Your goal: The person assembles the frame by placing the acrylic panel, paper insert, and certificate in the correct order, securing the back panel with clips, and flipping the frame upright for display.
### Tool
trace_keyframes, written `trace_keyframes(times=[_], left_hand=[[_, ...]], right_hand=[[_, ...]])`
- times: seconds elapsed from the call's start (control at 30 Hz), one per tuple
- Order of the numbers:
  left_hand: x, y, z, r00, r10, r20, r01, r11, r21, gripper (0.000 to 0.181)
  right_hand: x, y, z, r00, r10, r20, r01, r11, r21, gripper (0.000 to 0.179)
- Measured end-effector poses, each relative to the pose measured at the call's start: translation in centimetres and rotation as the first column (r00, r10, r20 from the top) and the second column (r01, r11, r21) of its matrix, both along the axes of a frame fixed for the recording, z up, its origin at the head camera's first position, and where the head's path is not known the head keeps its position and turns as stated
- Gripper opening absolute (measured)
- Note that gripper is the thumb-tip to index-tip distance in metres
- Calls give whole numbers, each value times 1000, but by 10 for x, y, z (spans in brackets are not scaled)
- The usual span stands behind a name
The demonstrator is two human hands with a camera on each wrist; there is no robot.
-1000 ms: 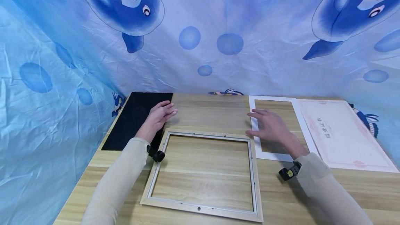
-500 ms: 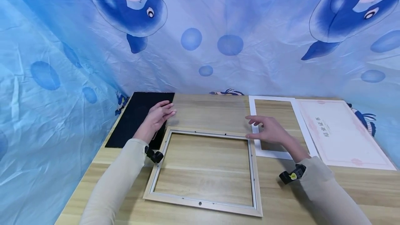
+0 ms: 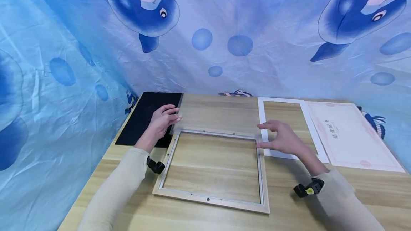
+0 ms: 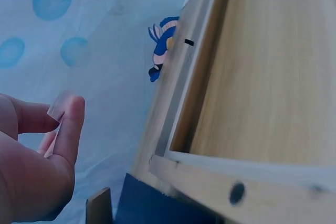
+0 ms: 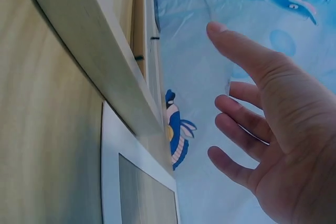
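A clear, see-through sheet [image 3: 221,111] spans between the two hands in the head view, its near edge overlapping the far rail of a pale wooden picture frame [image 3: 210,199]. My left hand [image 3: 162,118] pinches the sheet's left edge; in the left wrist view a bit of clear sheet [image 4: 59,109] shows between thumb and finger. My right hand [image 3: 279,138] holds the right edge, thumb and fingers set apart along it. In the right wrist view this hand [image 5: 278,124] has bent fingers, and only faint edge lines of the sheet show. The picture frame lies on the table with metal-lined inner edges.
A black backing board [image 3: 133,127] lies at left on the wooden table [image 3: 128,184]. To the right are a white mat with a window [image 3: 261,108] and a pink-bordered certificate [image 3: 359,138]. A blue dolphin-print curtain [image 3: 208,13] hangs behind and at the left.
The sheet has come a little nearer over the frame's far rail, and its left edge shows more plainly. The right hand has moved slightly nearer; the head view has shifted left.
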State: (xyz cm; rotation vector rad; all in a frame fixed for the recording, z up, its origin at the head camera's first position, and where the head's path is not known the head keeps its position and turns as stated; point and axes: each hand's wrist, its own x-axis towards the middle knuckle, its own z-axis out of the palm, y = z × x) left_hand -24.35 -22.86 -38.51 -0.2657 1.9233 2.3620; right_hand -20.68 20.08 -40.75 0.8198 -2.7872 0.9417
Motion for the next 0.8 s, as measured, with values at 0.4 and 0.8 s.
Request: trace_keyframes(times=[0.4,0.8], left_hand=[[41,-3,-4,997,-12,-81,0,989,-149,47],[80,-10,-30,990,-58,-128,2,918,-396,46]], right_hand=[[44,0,0,992,-32,-123,33,999,7,67],[86,-4,-12,975,1,-224,1,1000,12,65]])
